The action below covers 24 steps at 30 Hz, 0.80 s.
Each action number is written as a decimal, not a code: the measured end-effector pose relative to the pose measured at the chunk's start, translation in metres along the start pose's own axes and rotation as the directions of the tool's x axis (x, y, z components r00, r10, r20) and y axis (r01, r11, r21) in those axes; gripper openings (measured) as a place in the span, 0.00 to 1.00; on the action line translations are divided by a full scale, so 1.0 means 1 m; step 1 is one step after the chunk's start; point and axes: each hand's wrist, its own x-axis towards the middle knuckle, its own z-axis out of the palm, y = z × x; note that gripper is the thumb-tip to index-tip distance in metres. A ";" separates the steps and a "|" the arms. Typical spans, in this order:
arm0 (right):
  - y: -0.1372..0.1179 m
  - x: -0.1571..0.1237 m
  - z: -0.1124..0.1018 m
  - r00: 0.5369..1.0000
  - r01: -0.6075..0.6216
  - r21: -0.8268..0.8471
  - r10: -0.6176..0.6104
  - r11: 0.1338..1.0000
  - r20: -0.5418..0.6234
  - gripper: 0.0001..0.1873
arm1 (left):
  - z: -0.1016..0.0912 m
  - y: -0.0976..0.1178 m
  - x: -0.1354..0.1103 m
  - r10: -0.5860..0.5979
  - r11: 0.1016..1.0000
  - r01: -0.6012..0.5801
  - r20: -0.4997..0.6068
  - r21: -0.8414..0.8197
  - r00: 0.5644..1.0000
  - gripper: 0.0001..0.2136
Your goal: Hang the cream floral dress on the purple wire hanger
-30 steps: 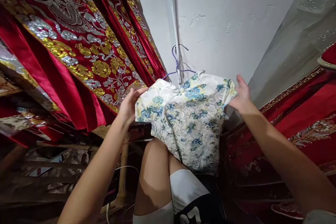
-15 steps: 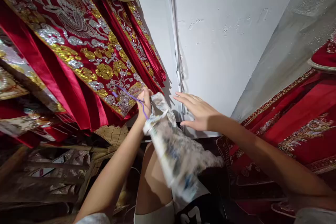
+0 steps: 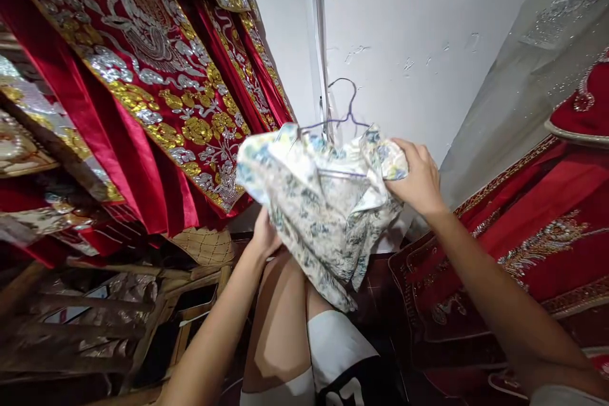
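Observation:
A small floral shirt [image 3: 323,222], pale with blue and yellow print, is spread in front of me above my knees. Its collar is draped around a thin purple clothes hanger [image 3: 351,115], whose hook stands up against the white wall. My right hand [image 3: 416,177] is closed on the shirt's right shoulder, thumb in front. At the lower left side of the shirt is my left hand [image 3: 266,235], its fingers hidden behind the cloth, so I cannot see their grip.
Red embroidered garments with gold and silver sequins [image 3: 190,101] hang at the left. More red beaded clothing [image 3: 547,228] is on the right, below clear plastic covering. A metal pole [image 3: 320,32] runs down the white wall. Wooden slatted furniture [image 3: 95,330] stands at lower left.
The shirt, bunched and swinging before, is now raised and spread out. The hanger has turned upright in its collar. My right hand, empty and outstretched before, has closed on the shoulder; my left has moved lower.

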 end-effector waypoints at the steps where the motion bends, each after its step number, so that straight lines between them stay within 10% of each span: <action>1: 0.002 0.009 0.001 0.999 -0.024 -0.007 0.024 1.000 -0.022 0.39 | -0.003 -0.010 -0.007 -0.074 0.993 0.077 0.036 -0.092 0.997 0.29; 6: -0.014 0.030 0.005 0.979 0.172 0.089 -0.180 0.981 0.095 0.44 | 0.010 -0.054 -0.025 -0.178 0.966 0.159 -0.082 -0.206 0.981 0.26; 10: -0.037 -0.015 0.004 0.894 0.295 0.382 -0.395 0.876 0.214 0.41 | 0.026 -0.081 -0.043 -0.194 0.929 0.086 -0.275 -0.360 0.942 0.23; 14: -0.064 -0.099 0.037 0.995 -0.048 0.655 -0.025 0.755 0.101 0.19 | 0.043 -0.097 -0.071 -0.352 0.817 0.119 -0.324 -0.565 0.878 0.24; 16: -0.078 -0.139 0.065 0.919 -0.393 0.751 0.249 0.530 0.305 0.12 | 0.050 -0.098 -0.083 -0.408 0.772 0.159 -0.288 -0.615 0.866 0.24; 21: -0.097 -0.186 0.106 0.765 -0.643 0.726 0.236 0.243 0.599 0.28 | 0.055 -0.086 -0.100 -0.477 0.688 0.232 -0.188 -0.687 0.859 0.28; 24: -0.096 -0.184 0.099 0.753 -0.657 0.713 0.162 0.245 0.638 0.26 | 0.051 -0.078 -0.107 -0.429 0.721 0.200 -0.201 -0.663 0.881 0.31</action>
